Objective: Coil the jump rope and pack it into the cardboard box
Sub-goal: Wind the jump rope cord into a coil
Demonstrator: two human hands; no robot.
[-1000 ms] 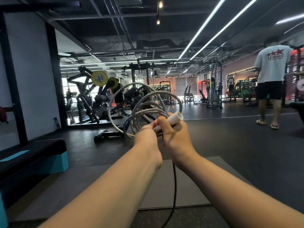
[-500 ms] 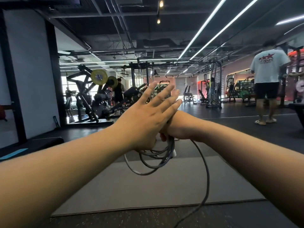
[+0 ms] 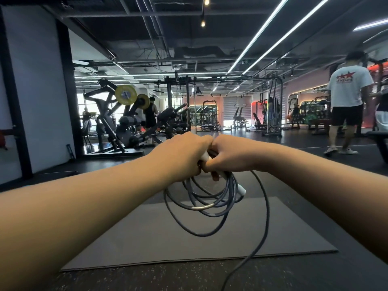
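Observation:
The grey jump rope (image 3: 201, 206) hangs in several loops below my two hands, held out in front of me above a mat. My left hand (image 3: 182, 154) is curled round the top of the coil. My right hand (image 3: 231, 154) grips the coil and a white handle (image 3: 204, 157) right beside the left; the knuckles of both touch. A second white handle end (image 3: 241, 191) hangs at the coil's right side. One loose strand (image 3: 265, 217) trails from my right hand down to the floor. No cardboard box is in view.
A grey mat (image 3: 189, 244) lies on the dark speckled floor below my hands. Weight machines (image 3: 126, 127) stand at the back left. A person in a white T-shirt (image 3: 346, 101) stands at the right, beside a dark bench edge (image 3: 378, 141).
My left hand, flat and open half a second ago, has closed round the coil. The coil, held upright a second ago, now hangs down with larger loops showing.

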